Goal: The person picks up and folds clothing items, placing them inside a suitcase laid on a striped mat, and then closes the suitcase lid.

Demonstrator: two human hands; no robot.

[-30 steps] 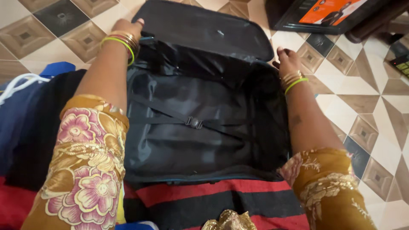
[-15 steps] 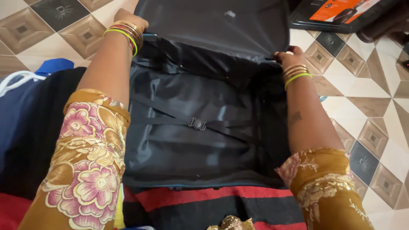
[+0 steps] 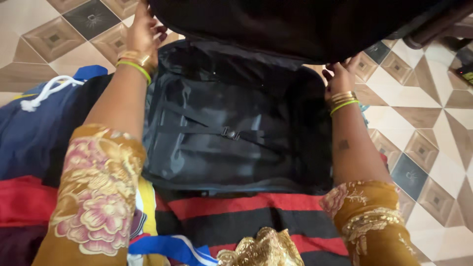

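Currently one black suitcase [image 3: 231,138], long axis top-bottom of frame, lid [image 3: 295,24] raised at top. Left hand [image 3: 143,34] and right hand [image 3: 342,74] each appear to grip lid corners.

Both arms outstretched — left hand [image 3: 142,35], right hand [image 3: 341,74] gripping.

At the far right edge, on the tiled floor [image 3: 443,123], lies part of a small dark device [image 3: 465,74] with a greenish-yellow panel, perhaps a screen; it is cut off by the frame. No package, label or sign shows.
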